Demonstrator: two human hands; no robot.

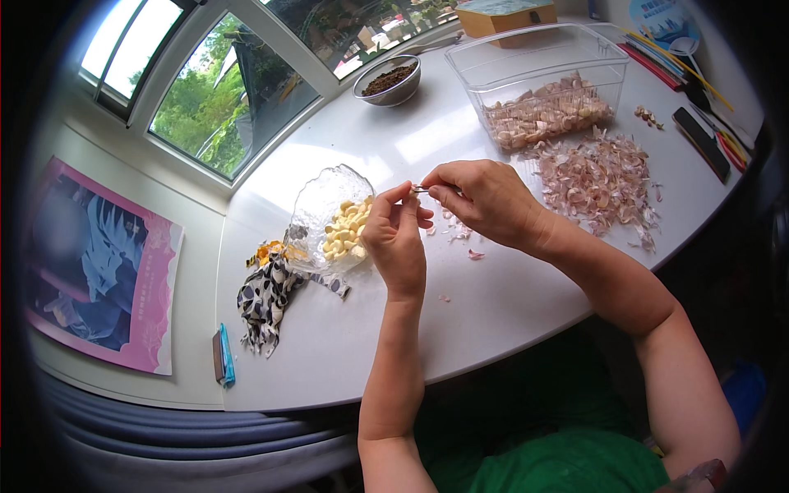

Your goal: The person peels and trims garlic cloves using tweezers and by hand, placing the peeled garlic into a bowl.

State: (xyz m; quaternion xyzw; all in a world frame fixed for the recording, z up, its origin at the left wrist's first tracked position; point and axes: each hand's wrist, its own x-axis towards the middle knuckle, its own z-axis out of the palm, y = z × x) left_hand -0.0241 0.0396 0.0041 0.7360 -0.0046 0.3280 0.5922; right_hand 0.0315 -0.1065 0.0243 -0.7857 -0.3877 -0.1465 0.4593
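My left hand [397, 231] pinches a small garlic clove [413, 193] between thumb and fingertips, and the fingers hide most of it. From the right, my right hand [487, 200] grips a small metal tool [421, 188], perhaps tweezers or a small blade, whose tip meets the clove. Just left of my left hand is a clear glass bowl [317, 191] with a wavy rim, holding peeled garlic cloves [345, 231]. Beneath my right hand lie a few bits of garlic skin [457, 228]. Further right spreads a heap of pinkish garlic skins [598, 179].
Behind the skins stands a clear plastic bin [478, 80] of unpeeled cloves [548, 114]. A bowl [404, 92] of dark granules sits near the window. A spotted cloth [268, 302] lies left, beside the glass bowl. A black phone-like object [701, 143] and scissors [730, 151] lie at the right edge.
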